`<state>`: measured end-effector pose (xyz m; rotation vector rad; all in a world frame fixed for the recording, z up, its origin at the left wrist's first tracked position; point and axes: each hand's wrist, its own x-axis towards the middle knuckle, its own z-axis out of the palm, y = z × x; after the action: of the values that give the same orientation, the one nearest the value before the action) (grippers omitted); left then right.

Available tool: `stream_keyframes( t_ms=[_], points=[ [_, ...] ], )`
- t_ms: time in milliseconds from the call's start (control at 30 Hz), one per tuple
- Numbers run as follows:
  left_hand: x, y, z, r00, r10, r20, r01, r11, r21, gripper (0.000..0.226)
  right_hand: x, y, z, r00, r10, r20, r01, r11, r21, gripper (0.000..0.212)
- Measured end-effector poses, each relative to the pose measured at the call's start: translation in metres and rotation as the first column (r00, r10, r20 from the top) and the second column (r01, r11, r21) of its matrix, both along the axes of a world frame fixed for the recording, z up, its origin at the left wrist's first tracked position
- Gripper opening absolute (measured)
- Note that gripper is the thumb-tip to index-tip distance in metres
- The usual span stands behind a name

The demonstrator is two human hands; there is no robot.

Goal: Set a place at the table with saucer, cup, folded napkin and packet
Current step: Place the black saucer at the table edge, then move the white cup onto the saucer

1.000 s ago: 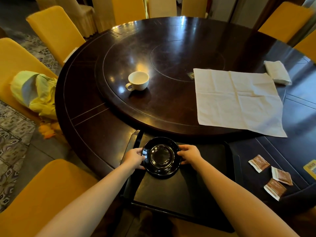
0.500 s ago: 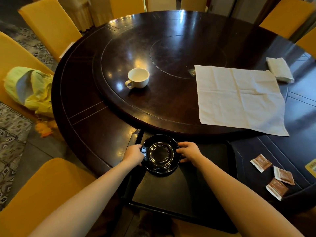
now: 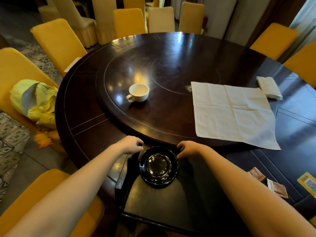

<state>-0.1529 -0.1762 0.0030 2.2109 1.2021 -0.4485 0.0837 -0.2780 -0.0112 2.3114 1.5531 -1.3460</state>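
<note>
A glossy black saucer (image 3: 158, 166) lies flat on a dark tray (image 3: 164, 204) at the table's near edge. My left hand (image 3: 131, 144) hovers just off its far-left rim and my right hand (image 3: 189, 148) just off its far-right rim, both with loosely curled fingers and nothing in them. On the round turntable (image 3: 171, 117) farther back stands a white cup (image 3: 138, 92), upright, its handle toward me. A white napkin (image 3: 232, 112) lies spread open to the right. Brown packets (image 3: 277, 189) lie at the near right.
A small folded white cloth (image 3: 269, 87) lies at the far right of the table. Yellow-covered chairs (image 3: 58, 43) ring the table; one on the left holds a light green garment (image 3: 34, 101). A yellow card (image 3: 307, 183) sits at the right edge.
Both hands have let go of the saucer's sides and moved away toward its far rim. The saucer now rests on the tray. The view has tilted up.
</note>
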Motion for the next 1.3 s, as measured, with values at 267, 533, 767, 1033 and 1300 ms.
stream_keyframes(
  t_ms=[267, 533, 767, 1033, 1300],
  points=[
    [0.008, 0.055, 0.045, 0.99, -0.126, -0.066, 0.119, 0.987, -0.105, 0.053, 0.012, 0.057, 0.062, 0.984, 0.141, 0.107, -0.144, 0.989, 0.023, 0.061],
    [0.016, 0.121, 0.066, 0.989, -0.128, -0.075, 0.122, 0.99, -0.073, 0.054, 0.008, 0.143, 0.08, 0.964, 0.217, 0.154, -0.232, 0.969, 0.088, 0.062],
    [0.016, 0.194, 0.048, 0.974, -0.169, -0.148, 0.166, 0.985, -0.037, 0.054, 0.017, 0.225, 0.054, 0.96, 0.234, 0.154, -0.242, 0.969, 0.04, 0.065],
    [0.011, 0.278, 0.019, 0.991, -0.064, -0.114, 0.063, 0.998, -0.01, 0.06, 0.029, 0.303, 0.025, 0.978, 0.168, 0.124, -0.172, 0.985, 0.029, 0.071],
    [0.027, 0.292, -0.028, 0.943, 0.043, 0.33, -0.013, 0.995, -0.094, 0.114, 0.034, 0.325, 0.0, 0.992, 0.103, -0.078, -0.089, 0.983, 0.159, 0.107]
  ],
)
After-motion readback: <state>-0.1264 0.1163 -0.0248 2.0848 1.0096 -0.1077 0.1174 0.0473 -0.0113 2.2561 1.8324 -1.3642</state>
